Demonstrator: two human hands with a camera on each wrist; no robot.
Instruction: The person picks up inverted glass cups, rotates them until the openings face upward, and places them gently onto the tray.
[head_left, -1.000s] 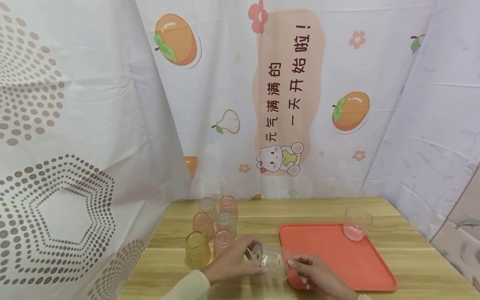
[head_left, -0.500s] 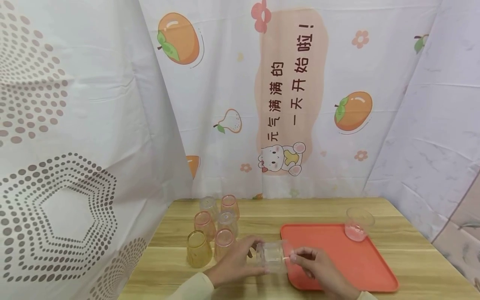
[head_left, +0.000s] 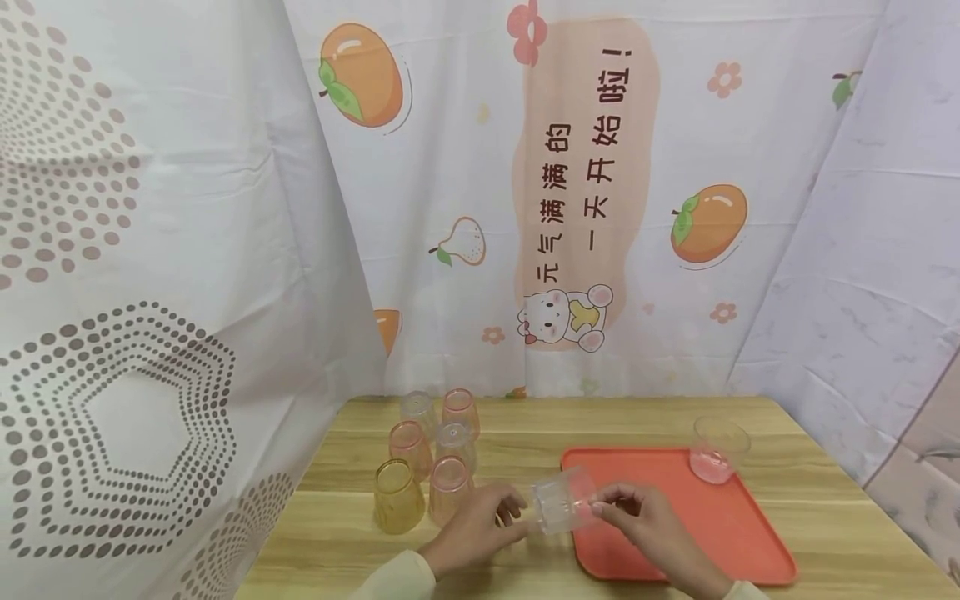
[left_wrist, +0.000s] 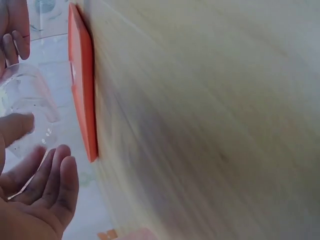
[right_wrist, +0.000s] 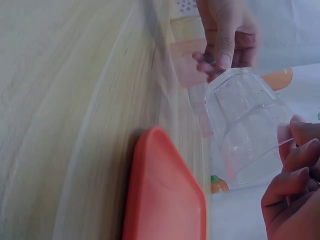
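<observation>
A clear plastic-looking cup (head_left: 564,502) lies tilted in the air between the two hands, over the left edge of the red tray (head_left: 675,533). My right hand (head_left: 648,525) pinches its rim between thumb and fingers, as the right wrist view shows on the cup (right_wrist: 245,120). At the base end, my left hand (head_left: 480,527) has its fingers loosely bent and spread, with the thumb right at the base. In the left wrist view the fingers of the left hand (left_wrist: 42,195) stand apart below the cup (left_wrist: 30,95).
Left of the hands, several cups stand upside down, among them a yellow cup (head_left: 398,498), a pink cup (head_left: 451,492) and a clear cup (head_left: 456,450). A wide-mouthed clear cup (head_left: 714,450) stands upright at the tray's far right corner. Printed curtains (head_left: 450,333) hang behind the wooden table (head_left: 517,429).
The cup has shifted right and tipped, its rim end rising. My left hand has loosened from its base, while the right hand keeps the rim and has moved slightly right.
</observation>
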